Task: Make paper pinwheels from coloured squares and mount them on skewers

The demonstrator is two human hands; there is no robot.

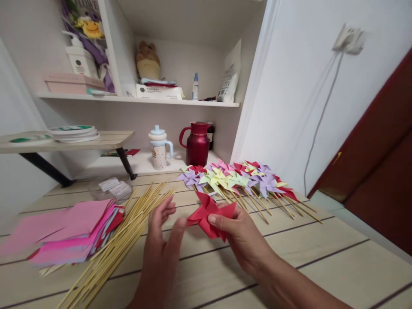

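Note:
My right hand [240, 234] pinches a folded red paper pinwheel [209, 214], thumb on its centre, just above the pale wooden table [322, 266]. My left hand [162, 240] hovers beside it with its fingers spread, the thumb tip close to the pinwheel's left edge, holding nothing. A bundle of thin bamboo sticks [124, 238] lies to the left of that hand. A stack of pink, red and purple paper squares [69, 231] sits further left. Behind the red pinwheel, several finished pinwheels [236, 178] on sticks lie fanned out.
At the back stand a dark red jug [197, 143] and a spotted cup with a blue lid [158, 148]. A low shelf with plates [74, 133] juts over the table's left. The white wall has a cable [317, 128]; a dark red door [380, 163] stands right.

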